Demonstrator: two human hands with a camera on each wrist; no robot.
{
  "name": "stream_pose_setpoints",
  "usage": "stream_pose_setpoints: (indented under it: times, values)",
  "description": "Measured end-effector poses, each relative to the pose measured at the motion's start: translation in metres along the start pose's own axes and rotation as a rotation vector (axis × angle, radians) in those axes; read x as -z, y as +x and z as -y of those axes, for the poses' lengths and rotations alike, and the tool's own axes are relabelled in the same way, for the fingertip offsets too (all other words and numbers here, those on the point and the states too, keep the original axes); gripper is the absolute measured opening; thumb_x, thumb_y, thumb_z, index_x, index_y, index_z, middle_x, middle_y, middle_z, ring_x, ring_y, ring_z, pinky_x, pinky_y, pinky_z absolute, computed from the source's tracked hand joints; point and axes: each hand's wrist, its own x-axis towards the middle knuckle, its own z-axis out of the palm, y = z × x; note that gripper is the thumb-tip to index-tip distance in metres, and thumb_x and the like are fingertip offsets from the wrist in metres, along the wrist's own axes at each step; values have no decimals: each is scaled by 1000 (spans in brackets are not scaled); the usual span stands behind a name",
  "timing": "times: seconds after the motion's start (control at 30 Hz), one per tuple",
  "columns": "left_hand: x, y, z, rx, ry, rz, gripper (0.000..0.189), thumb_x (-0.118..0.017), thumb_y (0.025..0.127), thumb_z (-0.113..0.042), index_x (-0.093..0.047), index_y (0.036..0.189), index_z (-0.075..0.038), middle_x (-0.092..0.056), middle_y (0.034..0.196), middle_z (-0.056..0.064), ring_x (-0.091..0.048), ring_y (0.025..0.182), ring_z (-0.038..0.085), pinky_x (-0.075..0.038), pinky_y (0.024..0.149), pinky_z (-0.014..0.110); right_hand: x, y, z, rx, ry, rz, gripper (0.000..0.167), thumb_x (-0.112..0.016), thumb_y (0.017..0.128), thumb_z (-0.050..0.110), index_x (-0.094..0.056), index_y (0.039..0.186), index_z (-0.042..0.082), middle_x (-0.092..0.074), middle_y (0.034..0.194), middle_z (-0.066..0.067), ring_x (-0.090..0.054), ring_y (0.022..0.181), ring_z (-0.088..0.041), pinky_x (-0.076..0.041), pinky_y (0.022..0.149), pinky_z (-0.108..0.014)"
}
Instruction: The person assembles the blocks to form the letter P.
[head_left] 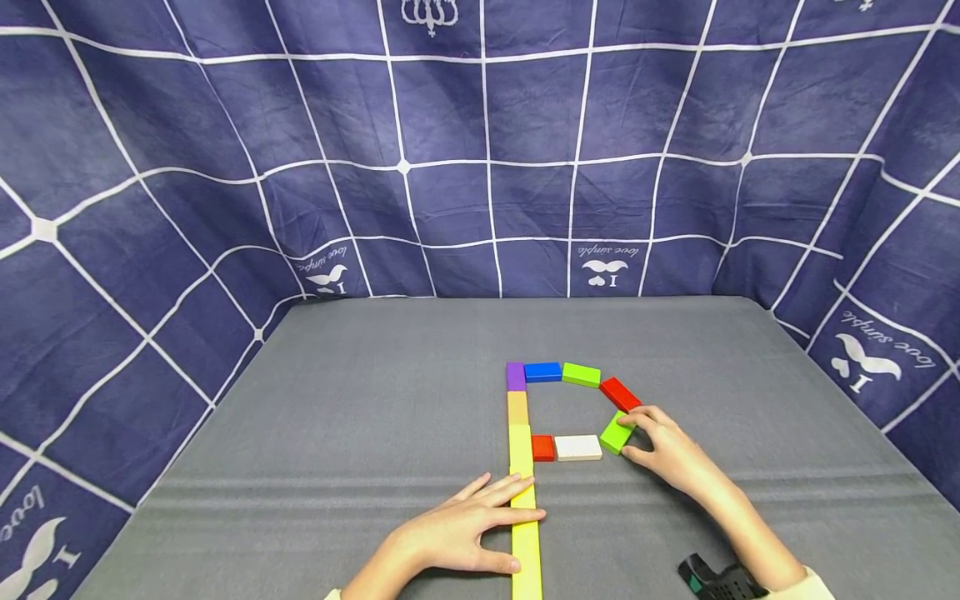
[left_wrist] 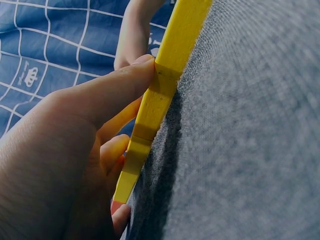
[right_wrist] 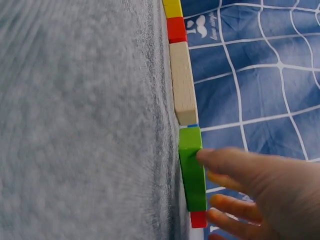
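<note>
Wooden blocks lie flat in a P-like outline. Its straight side is a column of yellow blocks (head_left: 523,450) topped by an orange block (head_left: 517,408) and a purple block (head_left: 515,377). My left hand (head_left: 468,529) rests across the yellow column with fingers spread. Thumb and index finger of my right hand (head_left: 667,450) pinch a light green block (head_left: 613,435) on the curve's lower right. Above that block lies a red block (head_left: 619,394); to its left is a white-looking block (head_left: 578,448), which shows bare wood in the right wrist view.
A blue block (head_left: 543,372) and another green block (head_left: 581,375) form the top of the outline. A short red block (head_left: 542,448) sits against the yellow column. Grey cloth (head_left: 360,417) covers the table; a patterned blue curtain (head_left: 450,200) hangs behind and at both sides.
</note>
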Motion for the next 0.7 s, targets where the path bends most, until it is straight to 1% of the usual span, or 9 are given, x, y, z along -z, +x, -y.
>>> stream_pose_setpoints:
  times: [0.1,0.2,0.3,0.4,0.5,0.6,0.7]
  values:
    - [0,0,0,4,-15,8,52,-50,86,-51,-39,135,-37,-29,149,-4,-24,139,10,-22,110,47,-3,0,5,55,-31,-17,41,-72,73,21,-61,112,10,-55,116,-8,-54,108,-32,-42,83,-52]
    - [-1,0,1,12,-30,14,52,-50,86,-51,-39,135,-38,-28,149,-6,-23,139,10,-22,110,48,-10,3,10,132,-65,0,44,-73,73,27,-60,113,14,-57,116,-4,-54,109,-28,-38,87,-52]
    - [-1,1,1,8,-23,12,52,-49,86,-52,-38,136,-38,-28,149,-6,-23,139,11,-22,110,48,-19,7,15,187,-102,21,39,-73,72,30,-62,107,17,-60,110,0,-55,106,-23,-33,93,-52]
    - [-2,1,1,-2,-5,4,52,-49,86,-52,-38,136,-38,-28,149,-6,-23,139,12,-23,110,47,-27,11,19,200,-123,18,30,-73,72,29,-63,99,20,-62,102,3,-56,103,-19,-31,96,-50]
    - [-2,1,0,-4,0,1,52,-49,86,-52,-38,136,-38,-28,149,-6,-23,139,12,-23,110,47,-31,14,21,188,-129,3,25,-73,72,30,-63,94,22,-62,97,5,-56,100,-18,-31,96,-49]
    - [-1,1,1,2,-10,5,52,-50,86,-52,-38,136,-38,-28,149,-6,-23,139,12,-23,110,47,-33,15,22,185,-124,0,25,-73,72,30,-63,93,21,-62,97,5,-56,99,-18,-31,96,-48]
    - [0,1,1,4,-13,8,53,-49,86,-52,-38,136,-38,-28,149,-6,-23,139,12,-23,110,48,-30,15,22,194,-116,22,30,-72,73,32,-63,99,20,-62,102,3,-55,102,-20,-30,96,-49]
